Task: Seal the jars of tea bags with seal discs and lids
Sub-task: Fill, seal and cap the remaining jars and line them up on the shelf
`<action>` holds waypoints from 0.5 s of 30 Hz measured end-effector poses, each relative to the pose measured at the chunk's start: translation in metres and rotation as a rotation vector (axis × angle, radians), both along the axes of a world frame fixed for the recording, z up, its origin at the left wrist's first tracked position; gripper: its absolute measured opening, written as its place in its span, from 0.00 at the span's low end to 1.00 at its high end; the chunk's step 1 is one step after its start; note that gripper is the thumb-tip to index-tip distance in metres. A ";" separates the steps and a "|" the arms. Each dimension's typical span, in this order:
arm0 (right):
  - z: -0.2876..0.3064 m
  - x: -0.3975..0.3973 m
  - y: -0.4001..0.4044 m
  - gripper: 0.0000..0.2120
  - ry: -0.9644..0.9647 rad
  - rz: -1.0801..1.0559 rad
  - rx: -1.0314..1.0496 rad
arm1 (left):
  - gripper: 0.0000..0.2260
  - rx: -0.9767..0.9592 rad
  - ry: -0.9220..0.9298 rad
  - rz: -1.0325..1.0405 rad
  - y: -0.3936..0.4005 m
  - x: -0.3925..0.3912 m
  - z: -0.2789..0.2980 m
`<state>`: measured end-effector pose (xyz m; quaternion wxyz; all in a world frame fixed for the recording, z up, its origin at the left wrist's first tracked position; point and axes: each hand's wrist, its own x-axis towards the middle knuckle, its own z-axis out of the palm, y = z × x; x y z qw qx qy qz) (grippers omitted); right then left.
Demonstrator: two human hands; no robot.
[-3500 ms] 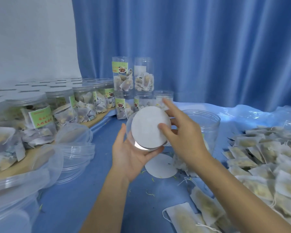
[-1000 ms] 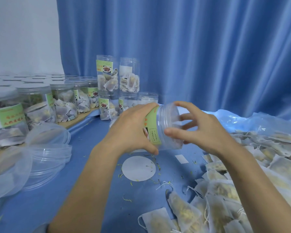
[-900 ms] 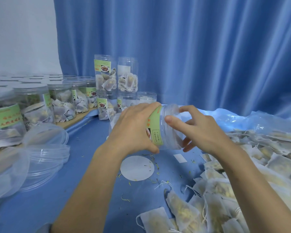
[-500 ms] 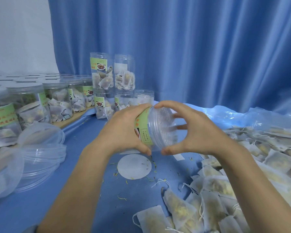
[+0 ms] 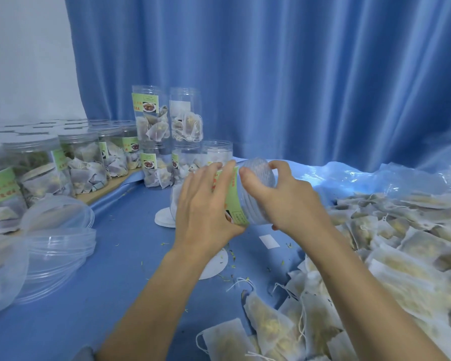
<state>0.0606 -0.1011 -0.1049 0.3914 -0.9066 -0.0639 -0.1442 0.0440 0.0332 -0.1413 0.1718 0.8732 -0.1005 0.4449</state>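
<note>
A clear plastic jar [image 5: 238, 196] with a green label lies on its side in the air above the blue table, held between both hands. My left hand [image 5: 203, 204] wraps around its body. My right hand [image 5: 287, 201] grips the clear lid [image 5: 258, 173] at its right end, thumb on the near side and fingers over the top. A white seal disc [image 5: 214, 264] lies flat on the table just under my left wrist. A second white disc [image 5: 163, 218] peeks out behind my left hand. The jar's contents are mostly hidden by my hands.
Loose clear lids [image 5: 55, 246] pile at the left. Sealed jars of tea bags [image 5: 86, 162] line a wooden board at the left. Stacked jars [image 5: 167, 142] stand at the back centre. Loose tea bags [image 5: 401, 256] heap over the right side. A blue curtain [image 5: 271, 74] hangs behind.
At first my hands held a seal disc on the jar's mouth. The jar is now on its side with its lid on, and my right hand has shifted its grip around the lid.
</note>
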 end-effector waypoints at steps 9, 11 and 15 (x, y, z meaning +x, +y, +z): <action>0.010 -0.025 0.026 0.21 -0.240 0.496 0.377 | 0.35 -0.992 0.267 -0.312 0.028 -0.036 0.046; 0.019 -0.036 0.042 0.23 -0.229 0.539 0.498 | 0.36 -0.983 0.268 -0.327 0.043 -0.056 0.061; 0.039 -0.059 0.081 0.34 -0.123 0.718 0.505 | 0.37 -0.886 0.266 -0.204 0.091 -0.110 0.084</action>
